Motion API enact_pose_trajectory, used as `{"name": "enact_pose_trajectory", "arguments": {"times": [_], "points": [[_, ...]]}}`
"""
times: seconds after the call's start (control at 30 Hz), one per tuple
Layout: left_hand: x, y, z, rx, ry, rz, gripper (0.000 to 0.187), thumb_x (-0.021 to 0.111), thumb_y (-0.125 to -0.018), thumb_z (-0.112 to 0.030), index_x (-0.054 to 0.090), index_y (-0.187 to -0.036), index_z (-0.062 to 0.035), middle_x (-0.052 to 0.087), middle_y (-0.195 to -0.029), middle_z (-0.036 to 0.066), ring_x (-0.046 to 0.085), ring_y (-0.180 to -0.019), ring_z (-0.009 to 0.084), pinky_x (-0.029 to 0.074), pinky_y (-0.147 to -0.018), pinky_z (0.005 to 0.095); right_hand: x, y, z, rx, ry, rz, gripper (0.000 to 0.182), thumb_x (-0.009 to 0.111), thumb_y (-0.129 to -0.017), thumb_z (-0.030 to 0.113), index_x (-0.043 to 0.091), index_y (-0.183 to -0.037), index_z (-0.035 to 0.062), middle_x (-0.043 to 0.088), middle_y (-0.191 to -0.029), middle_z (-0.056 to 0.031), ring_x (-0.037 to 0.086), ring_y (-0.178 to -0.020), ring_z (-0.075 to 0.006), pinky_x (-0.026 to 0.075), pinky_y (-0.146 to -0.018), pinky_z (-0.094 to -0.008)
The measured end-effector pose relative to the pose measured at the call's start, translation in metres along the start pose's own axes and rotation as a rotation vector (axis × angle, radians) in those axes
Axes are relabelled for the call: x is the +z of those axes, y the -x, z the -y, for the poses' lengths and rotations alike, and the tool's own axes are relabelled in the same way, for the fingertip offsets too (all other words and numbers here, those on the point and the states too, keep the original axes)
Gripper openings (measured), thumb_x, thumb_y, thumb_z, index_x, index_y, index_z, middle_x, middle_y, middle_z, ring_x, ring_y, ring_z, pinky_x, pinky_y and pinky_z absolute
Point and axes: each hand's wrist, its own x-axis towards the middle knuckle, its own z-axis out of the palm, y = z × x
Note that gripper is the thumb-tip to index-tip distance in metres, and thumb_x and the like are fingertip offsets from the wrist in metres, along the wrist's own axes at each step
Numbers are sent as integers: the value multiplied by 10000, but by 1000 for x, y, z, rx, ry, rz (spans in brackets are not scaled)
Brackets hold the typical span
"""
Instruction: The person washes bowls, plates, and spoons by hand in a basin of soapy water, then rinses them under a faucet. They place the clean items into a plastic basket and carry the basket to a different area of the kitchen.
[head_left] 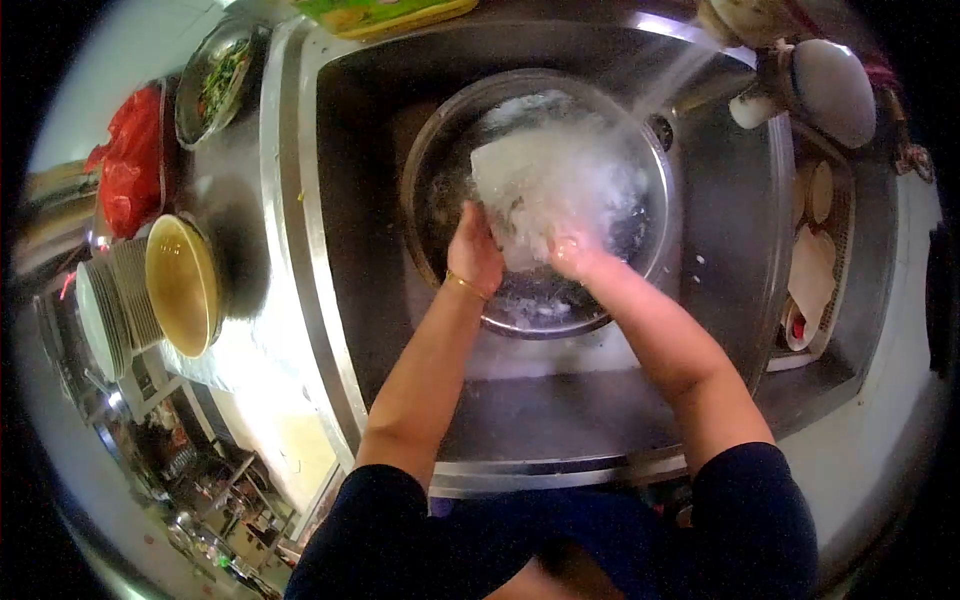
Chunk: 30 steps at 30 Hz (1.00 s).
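Note:
A round metal basin stands in a dark metal sink, with water and foam inside. Over the basin is a pale, flat object, partly blurred by water spray and too unclear to name. My left hand, with a gold band at the wrist, holds the object's near left edge. My right hand is at its near right side, the fingers closed and partly lost in the spray; what they hold, if anything, cannot be made out. Water sprays in from the upper right.
To the left are a yellow bowl, stacked white plates, a red plastic bag and a pan of green vegetables. At the right, a basket holds flat items. A green and yellow container sits at the top.

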Motion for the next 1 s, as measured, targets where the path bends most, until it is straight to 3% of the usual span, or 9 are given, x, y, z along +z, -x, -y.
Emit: {"name": "enact_pose_trajectory", "arguments": {"times": [0.2, 0.27, 0.3, 0.4, 0.47, 0.67, 0.73, 0.8, 1.0], "points": [[34, 4, -3, -117, -94, -34, 679, 411, -887, -642, 451, -1327, -127, 515, -1292, 79, 475, -1184, 272, 384, -1006, 446, 36, -49, -7, 97, -346, -386, 368, 495, -838, 97, 559, -1199, 63, 499, -1271, -203, 469, -1173, -375, 395, -995, -437], [43, -1, -16, -44, -86, 96, 710, 413, -869, -669, 456, -1318, -121, 531, -1273, 82, 500, -1155, 271, 413, -980, 449, 30, -2, 45, -136, -214, -432, 319, 455, -842, 69, 590, -1129, 43, 512, -1227, -240, 453, -1171, -403, 400, -987, -448], [23, -12, -27, -235, -47, 173, 678, 396, -891, -646, 462, -1303, -111, 550, -1242, 98, 539, -1101, 272, 446, -944, 446, 32, 18, 41, -290, -169, -400, 326, 446, -838, 69, 599, -1125, 55, 507, -1235, -235, 467, -1163, -386, 400, -988, -442], [45, 20, -57, 82, -263, 133, 545, 454, -942, -485, 455, -1288, -64, 552, -1231, 126, 536, -1119, 312, 454, -940, 488, 3, 53, 6, -156, -228, -200, 337, 456, -830, 77, 600, -1134, 70, 534, -1215, -218, 513, -1114, -369, 416, -970, -429], [57, 51, -81, 147, -228, 86, 389, 480, -967, -340, 502, -1227, -52, 601, -1140, 109, 582, -1053, 271, 481, -913, 456, -5, 49, -24, 194, 3, 89, 362, 514, -803, 74, 594, -1154, 111, 578, -1180, -177, 540, -1094, -369, 448, -929, -429], [75, 176, -124, 647, -919, -37, 94, 601, -890, -59, 601, -984, -60, 622, -884, 1, 573, -830, 98, 479, -727, 267, -1, 65, -17, -43, 37, -31, 290, 529, -801, 66, 621, -1072, 114, 613, -1052, -143, 568, -999, -367, 476, -839, -443], [99, 239, -133, 1062, -1589, -10, 277, 567, -790, 63, 623, -1047, -24, 674, -1036, 120, 661, -935, 238, 512, -800, 305, 14, 70, -38, -308, 61, -171, 290, 526, -801, 52, 620, -1068, 119, 612, -1017, -149, 574, -957, -379, 481, -815, -451], [87, 273, -146, 1344, -1779, 71, 425, 531, -703, 120, 640, -1081, -42, 638, -1128, 171, 638, -1030, 292, 517, -859, 342, 8, 70, -29, -171, -89, -99, 313, 516, -794, 32, 619, -1077, 117, 613, -1010, -146, 582, -933, -381, 482, -805, -448], [-19, 316, -139, 1243, -1681, -539, 478, 484, -701, 173, 645, -1096, -42, 650, -1110, 162, 620, -1061, 300, 493, -912, 352, -5, 71, -10, -160, -49, -95, 337, 515, -779, 30, 638, -1079, 122, 638, -1018, -149, 596, -948, -363, 485, -817, -430]]}}
